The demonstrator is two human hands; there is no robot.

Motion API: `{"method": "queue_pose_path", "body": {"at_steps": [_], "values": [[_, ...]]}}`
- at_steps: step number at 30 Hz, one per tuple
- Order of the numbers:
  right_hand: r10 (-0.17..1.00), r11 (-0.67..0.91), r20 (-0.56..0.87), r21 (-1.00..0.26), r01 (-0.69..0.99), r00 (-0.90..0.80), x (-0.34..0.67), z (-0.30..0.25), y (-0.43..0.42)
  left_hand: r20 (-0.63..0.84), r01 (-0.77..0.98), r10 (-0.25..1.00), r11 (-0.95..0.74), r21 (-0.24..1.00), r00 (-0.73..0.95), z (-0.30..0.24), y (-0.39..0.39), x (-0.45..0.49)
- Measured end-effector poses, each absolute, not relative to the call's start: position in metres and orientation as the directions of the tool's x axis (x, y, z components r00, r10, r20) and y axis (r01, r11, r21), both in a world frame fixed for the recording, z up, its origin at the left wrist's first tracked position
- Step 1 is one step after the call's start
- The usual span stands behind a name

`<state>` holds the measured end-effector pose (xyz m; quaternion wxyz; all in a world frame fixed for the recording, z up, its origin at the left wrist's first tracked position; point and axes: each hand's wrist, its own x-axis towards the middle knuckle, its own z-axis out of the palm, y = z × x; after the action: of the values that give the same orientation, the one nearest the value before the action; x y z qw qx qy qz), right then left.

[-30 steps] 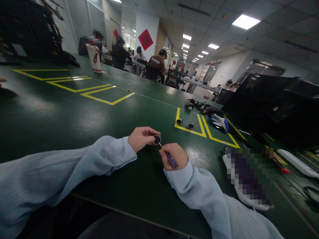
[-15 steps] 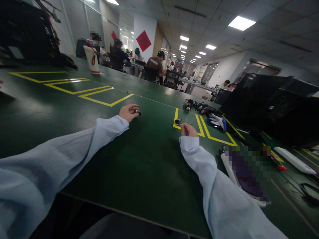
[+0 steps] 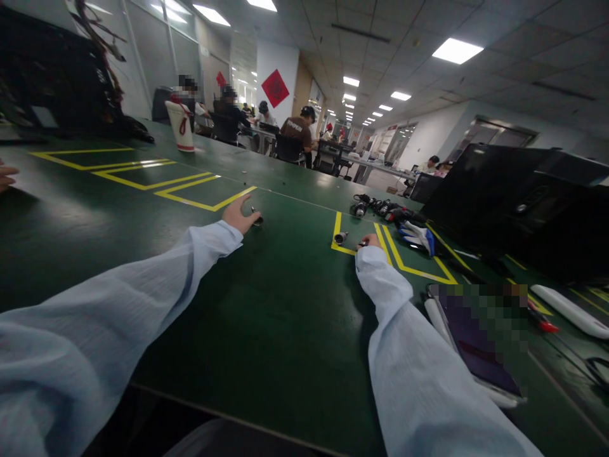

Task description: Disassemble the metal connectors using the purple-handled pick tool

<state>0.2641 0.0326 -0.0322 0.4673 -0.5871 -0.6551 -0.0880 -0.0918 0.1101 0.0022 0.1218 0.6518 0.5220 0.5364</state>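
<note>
My left hand (image 3: 236, 214) rests over the green table (image 3: 285, 304) with thumb and fingers spread. A small metal cylindrical fitting (image 3: 257, 220) is on the table by its thumb tip. To the right, my right hand (image 3: 372, 241) is low within a yellow-taped rectangle, fingers curled around a small dark metal part (image 3: 363, 243); the sleeve hides some of the hand, and the part's kind is unclear. Just left of that hand, another metal cylindrical fitting (image 3: 340, 238) lies on its side inside the tape.
Black cables with connectors (image 3: 375, 206) and a blue-white glove (image 3: 417, 237) lie behind my right hand. A tablet-like device (image 3: 469, 343) is at right, a paper cup (image 3: 181, 127) at far left. Another person's hand (image 3: 6, 176) shows at the left edge.
My left hand has opened from around its metal fitting, which is now on the table. My right hand has moved right and slightly forward with its small part.
</note>
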Motion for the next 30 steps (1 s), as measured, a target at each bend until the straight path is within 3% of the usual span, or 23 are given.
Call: {"method": "queue_pose_path", "body": {"at_steps": [3, 5, 9, 12, 18, 22, 26, 30], "values": [[0.758, 0.132, 0.618, -0.461, 0.878, 0.211, 0.261, -0.025, 0.03, 0.748, 0.671, 0.663, -0.55, 0.498, -0.012, 0.011, 0.074, -0.076], [0.781, 0.064, 0.574, -0.464, 0.884, 0.245, 0.256, -0.019, 0.026, 0.744, 0.621, 0.648, -0.654, 0.433, 0.164, 0.013, 0.04, -0.058], [0.799, 0.018, 0.537, -0.472, 0.881, 0.271, 0.24, -0.014, 0.009, 0.592, 0.383, 0.622, -0.783, 0.49, 0.513, 0.012, -0.028, -0.023], [0.807, 0.055, 0.538, -0.48, 0.876, 0.244, 0.222, -0.016, -0.01, 0.486, 0.309, 0.592, -0.781, 0.543, 0.643, 0.01, -0.059, -0.01], [0.821, 0.242, 0.566, -0.463, 0.853, 0.074, 0.175, -0.022, -0.059, 0.395, 0.332, 0.642, -0.717, 0.613, 0.657, 0.007, -0.069, -0.01], [0.805, 0.386, 0.592, -0.481, 0.787, -0.033, 0.154, -0.021, -0.085, 0.38, 0.275, 0.605, -0.719, 0.638, 0.699, 0.006, -0.064, -0.013], [0.832, 0.38, 0.555, -0.58, 0.721, 0.007, 0.148, -0.019, -0.093, 0.372, 0.232, 0.582, -0.712, 0.663, 0.723, 0.004, -0.057, -0.014], [0.866, 0.36, 0.498, -0.672, 0.647, 0.035, 0.149, -0.021, -0.093, 0.28, 0.212, 0.616, -0.603, 0.769, 0.737, 0.002, -0.047, -0.017]]}}
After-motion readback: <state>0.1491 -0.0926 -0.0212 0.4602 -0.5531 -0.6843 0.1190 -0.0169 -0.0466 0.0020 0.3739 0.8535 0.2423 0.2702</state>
